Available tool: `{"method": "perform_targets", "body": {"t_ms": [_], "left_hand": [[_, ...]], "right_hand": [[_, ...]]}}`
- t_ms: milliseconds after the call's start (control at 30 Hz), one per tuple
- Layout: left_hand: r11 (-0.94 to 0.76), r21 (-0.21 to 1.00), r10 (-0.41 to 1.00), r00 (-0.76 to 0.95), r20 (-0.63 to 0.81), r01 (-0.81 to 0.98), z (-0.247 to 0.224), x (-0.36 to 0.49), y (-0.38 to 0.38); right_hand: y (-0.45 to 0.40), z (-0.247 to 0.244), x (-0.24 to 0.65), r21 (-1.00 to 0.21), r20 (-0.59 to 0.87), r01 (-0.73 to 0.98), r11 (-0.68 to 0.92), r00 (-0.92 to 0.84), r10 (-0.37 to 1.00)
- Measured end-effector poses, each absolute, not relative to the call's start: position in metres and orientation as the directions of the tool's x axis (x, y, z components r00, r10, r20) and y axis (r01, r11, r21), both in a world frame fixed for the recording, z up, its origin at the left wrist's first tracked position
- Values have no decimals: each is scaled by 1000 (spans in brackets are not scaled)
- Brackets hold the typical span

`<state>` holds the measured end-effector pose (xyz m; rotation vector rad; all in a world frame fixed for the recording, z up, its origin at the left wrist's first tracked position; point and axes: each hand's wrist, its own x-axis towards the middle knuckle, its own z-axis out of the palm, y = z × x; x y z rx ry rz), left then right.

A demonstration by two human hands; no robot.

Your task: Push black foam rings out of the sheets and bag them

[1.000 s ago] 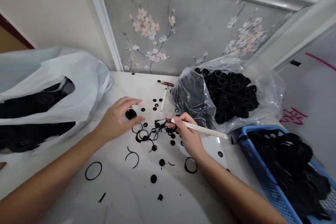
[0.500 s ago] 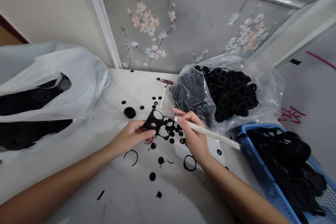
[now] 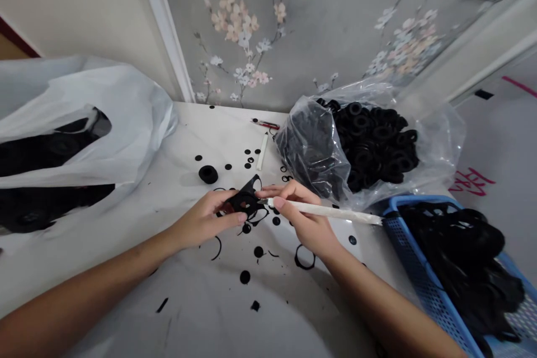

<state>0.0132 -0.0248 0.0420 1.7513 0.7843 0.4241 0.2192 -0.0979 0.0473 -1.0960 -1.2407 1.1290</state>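
My left hand [image 3: 205,221] pinches a cut piece of black rubber sheet [image 3: 245,201] at the middle of the white table [image 3: 201,302]. My right hand [image 3: 302,215] grips a long white-handled craft knife [image 3: 325,211], and its thin tip sits at the edge of the black piece. Both hands are close together above a scatter of thin black rubber rings [image 3: 304,257] and small discs [image 3: 245,277]. A thick black rubber ring [image 3: 208,174] lies just beyond my left hand. Part of the scatter is hidden under my hands.
A white plastic bag [image 3: 92,117] holding black pieces lies at the left. A clear bag [image 3: 436,145] of black rubber rings stands at the back right. A blue plastic basket [image 3: 419,251] of black scraps sits at the right. A red-handled tool [image 3: 265,124] and a white stick [image 3: 262,151] lie at the back.
My left hand has moved right with the black piece, closer to the knife. The knife now lies flatter, its tip against the piece. The view has shifted slightly.
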Motion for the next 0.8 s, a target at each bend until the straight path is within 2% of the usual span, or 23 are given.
{"method": "perform_targets", "body": {"t_ms": [400, 600, 733, 800], "left_hand": [[-233, 931, 625, 777, -77, 280, 42, 10, -22], [-268, 917, 624, 778, -69, 296, 46, 14, -26], [-242, 893, 735, 672, -86, 379, 46, 20, -30], [-191, 892, 771, 625, -122, 409, 44, 23, -32]], "right_hand": [[-99, 42, 220, -988, 149, 20, 151, -62, 987], [-104, 39, 217, -946, 211, 246, 211, -29, 977], [-105, 36, 218, -899, 276, 341, 274, -44, 960], [-104, 33, 218, -831, 355, 428, 355, -83, 931]]}}
